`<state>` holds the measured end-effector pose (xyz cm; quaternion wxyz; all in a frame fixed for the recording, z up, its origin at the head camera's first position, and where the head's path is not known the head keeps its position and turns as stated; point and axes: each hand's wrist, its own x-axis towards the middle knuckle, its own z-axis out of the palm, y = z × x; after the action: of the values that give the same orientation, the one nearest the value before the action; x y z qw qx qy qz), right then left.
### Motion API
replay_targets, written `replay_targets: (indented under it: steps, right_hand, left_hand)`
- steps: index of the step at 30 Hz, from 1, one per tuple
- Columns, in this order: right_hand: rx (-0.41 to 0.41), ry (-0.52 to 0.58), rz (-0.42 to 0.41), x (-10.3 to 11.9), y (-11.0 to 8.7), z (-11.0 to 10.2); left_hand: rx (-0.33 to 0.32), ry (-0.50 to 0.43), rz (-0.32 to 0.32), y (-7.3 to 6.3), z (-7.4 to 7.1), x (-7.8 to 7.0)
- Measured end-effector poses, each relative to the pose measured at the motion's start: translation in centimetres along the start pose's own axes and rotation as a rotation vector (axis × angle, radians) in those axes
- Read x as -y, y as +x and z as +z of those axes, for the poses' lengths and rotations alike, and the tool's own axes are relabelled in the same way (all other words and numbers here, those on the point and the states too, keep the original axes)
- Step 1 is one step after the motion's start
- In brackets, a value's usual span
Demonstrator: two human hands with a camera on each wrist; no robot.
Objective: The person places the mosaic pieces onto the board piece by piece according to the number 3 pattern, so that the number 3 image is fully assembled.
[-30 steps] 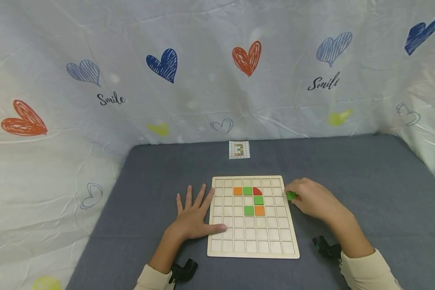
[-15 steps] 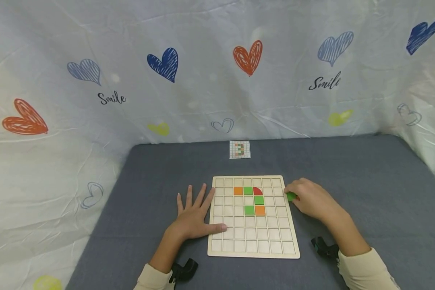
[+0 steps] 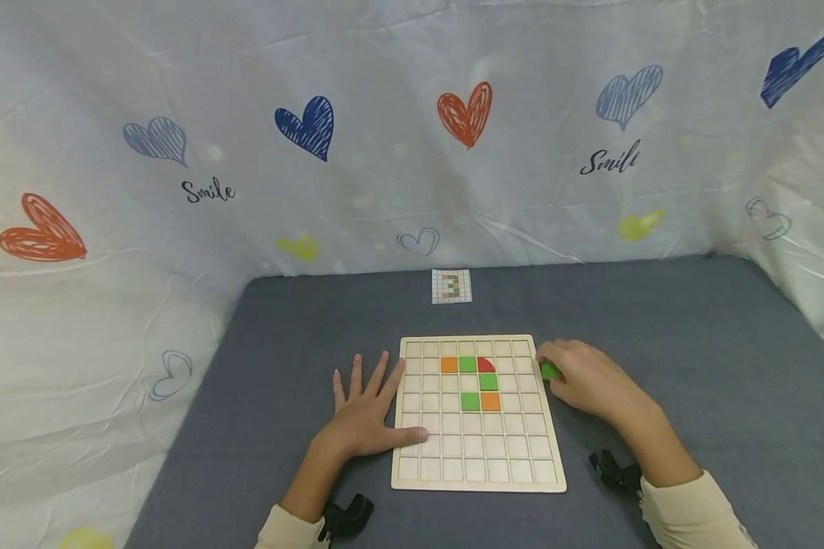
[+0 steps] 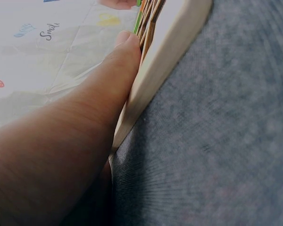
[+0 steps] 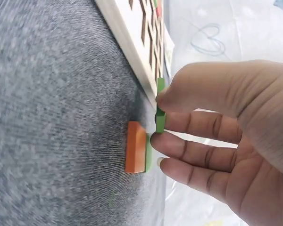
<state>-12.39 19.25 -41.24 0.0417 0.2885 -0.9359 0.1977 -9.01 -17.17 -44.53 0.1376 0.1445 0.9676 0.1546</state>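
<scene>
My right hand (image 3: 587,377) pinches a green tile (image 5: 161,117) between thumb and fingers, just off the right edge of a wooden grid board (image 3: 474,473). Spread flat, my left hand (image 3: 358,423) lies at the board's left edge, its thumb resting on the board. Set in the grid's upper middle are a red quarter-round tile (image 3: 485,365), orange tiles (image 3: 449,364) and green tiles (image 3: 470,402). In the right wrist view, an orange tile (image 5: 136,147) and another green tile (image 5: 148,153) sit on the cloth under the right hand; the hand hides them in the head view.
A small card (image 3: 452,287) printed with a coloured grid pattern lies behind the board on the grey cloth (image 3: 302,320). A white curtain with printed hearts hangs behind and at both sides. Black mounts (image 3: 349,517) are strapped at both wrists.
The head view has shifted slightly. Both hands, the board and the set tiles keep their places, and the green tile stays pinched in my right hand.
</scene>
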Motion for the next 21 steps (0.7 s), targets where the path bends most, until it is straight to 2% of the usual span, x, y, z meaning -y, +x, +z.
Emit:
replay_targets:
  steps: [6, 10, 14, 21]
  right_hand:
    - [-0.003, 0.049, -0.024, 0.9, 0.1, -0.4]
    - [0.021, 0.065, -0.029, 1.7, 0.1, -0.4]
    - [0.064, 0.058, -0.043, 2.5, 0.1, -0.1]
    - [0.101, 0.059, -0.146, 3.8, 0.3, 0.3]
  left_hand:
    - [-0.014, -0.007, 0.015, 0.1, 0.5, 0.5]
    - [-0.028, -0.021, 0.032, 0.0, 0.3, 0.4]
    - [-0.015, -0.006, 0.022, -0.1, 0.1, 0.1]
    - [-0.001, -0.003, 0.010, -0.2, -0.1, -0.1]
